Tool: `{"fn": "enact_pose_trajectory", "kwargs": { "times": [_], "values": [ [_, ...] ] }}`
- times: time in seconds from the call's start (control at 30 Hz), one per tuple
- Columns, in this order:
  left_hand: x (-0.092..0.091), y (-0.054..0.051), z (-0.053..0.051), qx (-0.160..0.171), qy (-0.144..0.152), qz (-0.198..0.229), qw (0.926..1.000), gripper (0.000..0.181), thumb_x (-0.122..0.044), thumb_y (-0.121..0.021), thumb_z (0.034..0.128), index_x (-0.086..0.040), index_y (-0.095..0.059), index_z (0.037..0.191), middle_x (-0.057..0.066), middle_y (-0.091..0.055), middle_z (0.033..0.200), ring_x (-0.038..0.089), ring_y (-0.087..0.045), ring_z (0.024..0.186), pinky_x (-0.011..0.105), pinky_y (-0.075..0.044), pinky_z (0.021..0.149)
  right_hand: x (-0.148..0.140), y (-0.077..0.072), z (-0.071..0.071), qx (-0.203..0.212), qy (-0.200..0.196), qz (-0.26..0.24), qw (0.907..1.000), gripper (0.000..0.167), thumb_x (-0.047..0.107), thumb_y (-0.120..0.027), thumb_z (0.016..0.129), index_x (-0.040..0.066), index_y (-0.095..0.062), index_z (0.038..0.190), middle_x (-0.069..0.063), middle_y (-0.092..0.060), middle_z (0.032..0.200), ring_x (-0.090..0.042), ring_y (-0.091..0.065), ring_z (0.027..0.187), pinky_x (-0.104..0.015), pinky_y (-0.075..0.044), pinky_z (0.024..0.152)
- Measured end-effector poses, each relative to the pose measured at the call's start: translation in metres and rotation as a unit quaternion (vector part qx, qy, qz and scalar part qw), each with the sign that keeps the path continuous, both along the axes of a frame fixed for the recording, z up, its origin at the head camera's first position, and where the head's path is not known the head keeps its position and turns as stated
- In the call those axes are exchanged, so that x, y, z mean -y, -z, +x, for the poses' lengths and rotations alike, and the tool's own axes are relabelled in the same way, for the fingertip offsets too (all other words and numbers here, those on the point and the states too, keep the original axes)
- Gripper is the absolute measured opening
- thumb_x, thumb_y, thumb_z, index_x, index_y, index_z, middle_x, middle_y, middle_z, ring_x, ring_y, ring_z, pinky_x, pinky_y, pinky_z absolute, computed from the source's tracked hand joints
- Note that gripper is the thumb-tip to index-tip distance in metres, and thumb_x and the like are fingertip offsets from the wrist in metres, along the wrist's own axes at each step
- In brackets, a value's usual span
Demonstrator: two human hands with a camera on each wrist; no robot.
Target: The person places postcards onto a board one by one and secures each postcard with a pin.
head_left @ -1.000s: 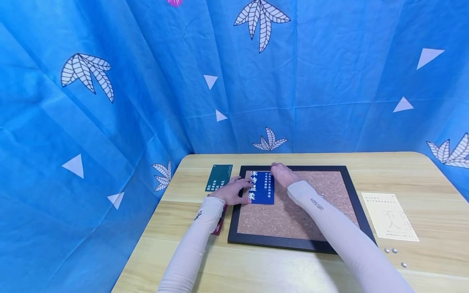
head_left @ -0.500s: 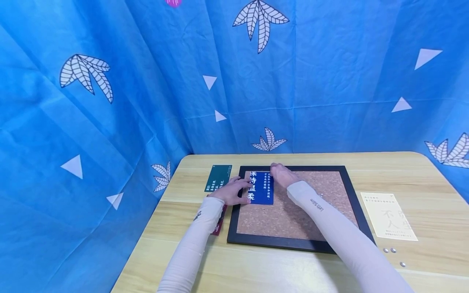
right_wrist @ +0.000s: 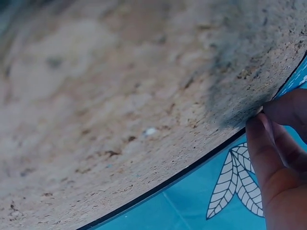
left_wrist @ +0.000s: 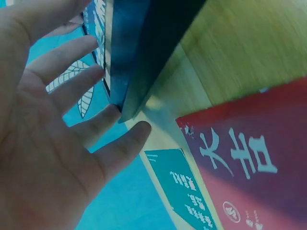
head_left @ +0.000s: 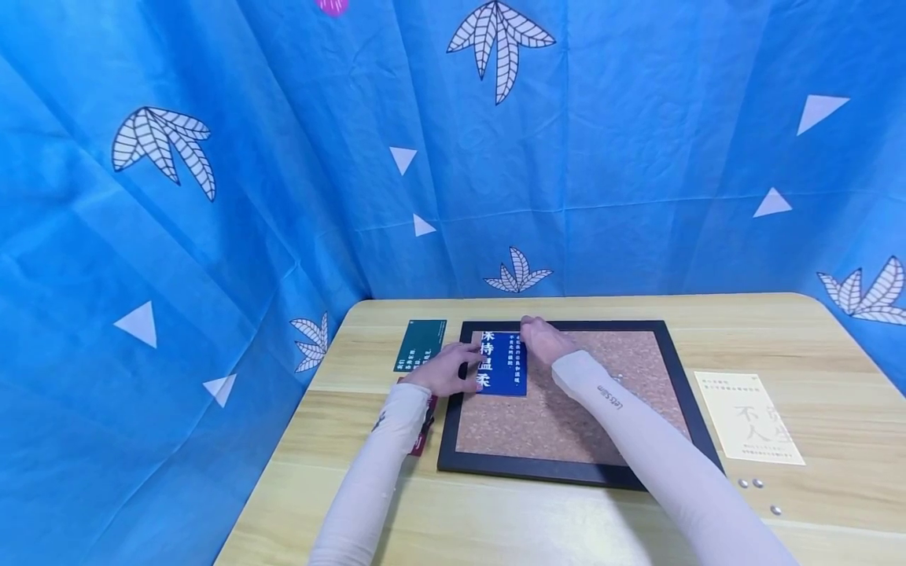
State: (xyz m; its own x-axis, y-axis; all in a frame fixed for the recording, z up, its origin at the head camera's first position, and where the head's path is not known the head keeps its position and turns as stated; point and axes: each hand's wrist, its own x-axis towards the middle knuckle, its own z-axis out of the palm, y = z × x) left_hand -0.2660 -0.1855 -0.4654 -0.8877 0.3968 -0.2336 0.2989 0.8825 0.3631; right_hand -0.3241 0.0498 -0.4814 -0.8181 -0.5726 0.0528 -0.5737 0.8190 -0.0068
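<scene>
A blue card (head_left: 506, 363) with white characters lies on the upper left of a black-framed cork board (head_left: 575, 409). My left hand (head_left: 447, 371), fingers spread and slightly bent, reaches over the frame's left side, with fingertips at the card's left part. My right hand (head_left: 546, 341) is at the card's upper right corner. In the right wrist view the thumb and fingers of the right hand (right_wrist: 283, 153) pinch a small pale thing (right_wrist: 260, 110) against the cork; its shape is mostly hidden. The left wrist view shows the open left hand (left_wrist: 57, 129) beside the frame (left_wrist: 144, 48).
Left of the board lie a green card (head_left: 421, 344) and a red card (head_left: 421, 440), partly under the left wrist. To its right are a cream card (head_left: 749, 417) and several small silver studs (head_left: 757, 483). A blue patterned curtain (head_left: 623, 157) hangs behind the table.
</scene>
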Motion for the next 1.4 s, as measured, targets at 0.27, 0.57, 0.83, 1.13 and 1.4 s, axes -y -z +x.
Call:
{"fn": "enact_pose_trajectory", "kwargs": {
  "times": [0.27, 0.57, 0.83, 1.13, 1.4],
  "values": [
    [0.002, 0.000, 0.000, -0.038, -0.112, 0.073, 0.9903, 0.067, -0.033, -0.077, 0.0936, -0.014, -0.052, 0.152, 0.012, -0.050, 0.153, 0.032, -0.053, 0.138, 0.052, -0.050, 0.112, 0.000, 0.000, 0.001, -0.001, 0.007, 0.000, 1.0000, 0.023, -0.010, -0.069, 0.089, -0.001, -0.070, 0.110, -0.014, -0.071, 0.111, -0.027, -0.072, 0.102, -0.034, -0.062, 0.089],
    [0.005, 0.006, 0.005, 0.011, -0.232, 0.148, 0.9612, 0.066, -0.030, -0.077, 0.0941, 0.000, -0.053, 0.148, 0.019, -0.063, 0.134, 0.031, -0.063, 0.114, 0.052, -0.056, 0.103, 0.002, 0.001, -0.002, 0.008, 0.007, -0.007, 0.9999, 0.020, -0.009, -0.066, 0.092, 0.000, -0.072, 0.109, -0.015, -0.070, 0.116, -0.028, -0.072, 0.104, -0.033, -0.062, 0.089],
    [0.007, 0.009, 0.007, 0.029, -0.235, 0.152, 0.9595, 0.040, -0.022, -0.077, 0.0940, -0.001, -0.069, 0.127, 0.012, -0.069, 0.100, 0.023, -0.064, 0.087, 0.031, -0.053, 0.070, 0.000, -0.002, -0.001, 0.025, 0.011, -0.034, 0.9991, 0.019, -0.010, -0.066, 0.092, 0.002, -0.074, 0.103, -0.014, -0.070, 0.114, -0.026, -0.072, 0.100, -0.031, -0.062, 0.086],
    [0.009, 0.011, 0.008, 0.049, -0.264, 0.167, 0.9488, 0.042, -0.018, -0.079, 0.0925, 0.000, -0.068, 0.129, 0.011, -0.066, 0.101, 0.023, -0.065, 0.086, 0.033, -0.060, 0.074, -0.004, 0.004, -0.003, 0.084, 0.016, -0.136, 0.9870, 0.027, -0.012, -0.062, 0.091, -0.005, -0.074, 0.114, -0.019, -0.068, 0.120, -0.034, -0.068, 0.112, -0.041, -0.058, 0.100],
    [0.010, 0.015, 0.006, 0.055, -0.285, 0.172, 0.9414, 0.047, -0.020, -0.080, 0.0914, -0.001, -0.067, 0.132, 0.013, -0.069, 0.107, 0.024, -0.066, 0.088, 0.036, -0.063, 0.080, -0.017, -0.004, 0.001, 0.171, 0.019, -0.227, 0.9585, 0.038, -0.006, -0.053, 0.093, -0.001, -0.071, 0.126, -0.017, -0.073, 0.122, -0.029, -0.068, 0.111, -0.048, -0.056, 0.100]
  ]
}}
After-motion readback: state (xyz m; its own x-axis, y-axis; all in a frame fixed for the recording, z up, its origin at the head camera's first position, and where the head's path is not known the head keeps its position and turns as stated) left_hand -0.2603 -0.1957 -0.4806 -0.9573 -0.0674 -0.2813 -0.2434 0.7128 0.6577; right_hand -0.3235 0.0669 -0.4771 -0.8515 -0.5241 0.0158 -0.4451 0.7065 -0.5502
